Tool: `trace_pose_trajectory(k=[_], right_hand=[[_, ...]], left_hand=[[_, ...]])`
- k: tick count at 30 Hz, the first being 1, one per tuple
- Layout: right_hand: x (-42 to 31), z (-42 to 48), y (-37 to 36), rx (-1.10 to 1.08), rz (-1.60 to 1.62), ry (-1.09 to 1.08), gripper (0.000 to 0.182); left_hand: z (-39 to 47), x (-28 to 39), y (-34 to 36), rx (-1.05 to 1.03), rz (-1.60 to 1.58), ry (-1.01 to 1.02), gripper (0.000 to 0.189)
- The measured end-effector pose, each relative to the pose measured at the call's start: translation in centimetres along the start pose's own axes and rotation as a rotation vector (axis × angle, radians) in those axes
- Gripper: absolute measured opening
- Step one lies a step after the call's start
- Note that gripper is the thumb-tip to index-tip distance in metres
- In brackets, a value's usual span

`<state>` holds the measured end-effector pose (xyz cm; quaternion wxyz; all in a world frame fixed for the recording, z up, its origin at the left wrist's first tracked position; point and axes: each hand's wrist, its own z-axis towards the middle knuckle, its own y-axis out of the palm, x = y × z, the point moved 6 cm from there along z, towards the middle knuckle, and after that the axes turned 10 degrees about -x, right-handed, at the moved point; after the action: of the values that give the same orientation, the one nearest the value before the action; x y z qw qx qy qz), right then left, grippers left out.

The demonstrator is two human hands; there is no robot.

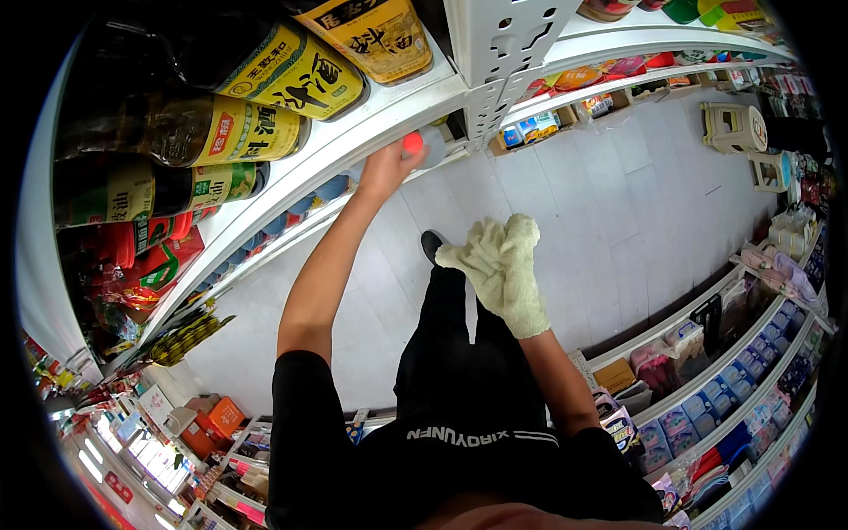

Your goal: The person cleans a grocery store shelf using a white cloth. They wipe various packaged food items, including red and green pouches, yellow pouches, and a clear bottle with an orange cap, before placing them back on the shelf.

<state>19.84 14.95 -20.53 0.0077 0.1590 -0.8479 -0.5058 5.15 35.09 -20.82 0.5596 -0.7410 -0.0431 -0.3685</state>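
Note:
My bare left hand reaches to a lower shelf at the upper middle and is closed around the neck of a clear bottle with a red cap. The bottle's lower part is hidden by the hand and the shelf. Over my right hand is a pale yellow-green cloth glove or mitt, held above the floor in front of my legs. Its folds hide the fingers, and it touches no shelf. On the shelf above my left hand lie in view cooking wine bottles with yellow labels and a dark sauce bottle.
A white perforated shelf upright stands just right of the bottle. Blue-capped bottles line the lower shelf. Beige plastic stools stand at the upper right. Shelves of packaged goods curve along the lower right, and orange boxes are at the lower left.

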Motion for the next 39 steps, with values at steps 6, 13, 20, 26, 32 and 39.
trace_pose_trajectory(k=[6,13,20,26,32,39], right_hand=[[0.7,-0.4,0.3,0.068,0.02,0.064,0.04],[1.5,-0.3,-0.9,0.021,-0.04,0.1,0.042],[3.1,1.6,-1.8,-0.145,0.047,0.157,0.022],[5.0,3.1,-1.5,0.035,0.789,0.32,0.016],[4.1,1.5,7.5,0.506,2.85,0.288,0.029],[0.0,0.0,7.2,0.851,4.203,1.009,0.013]], left_hand=[[0.9,-2.2,0.3,-0.058,-0.092,-0.143,0.045],[0.2,-2.2,-0.1,-0.032,-0.097,-0.203,0.044],[-3.3,2.0,-4.9,0.127,0.375,-0.052,0.039],[-5.0,-3.4,-5.0,0.025,0.636,-0.187,0.046],[-5.3,-2.9,-2.5,-0.215,0.639,-0.111,0.038],[-4.3,-6.8,-2.1,-0.182,0.554,-0.129,0.042]])
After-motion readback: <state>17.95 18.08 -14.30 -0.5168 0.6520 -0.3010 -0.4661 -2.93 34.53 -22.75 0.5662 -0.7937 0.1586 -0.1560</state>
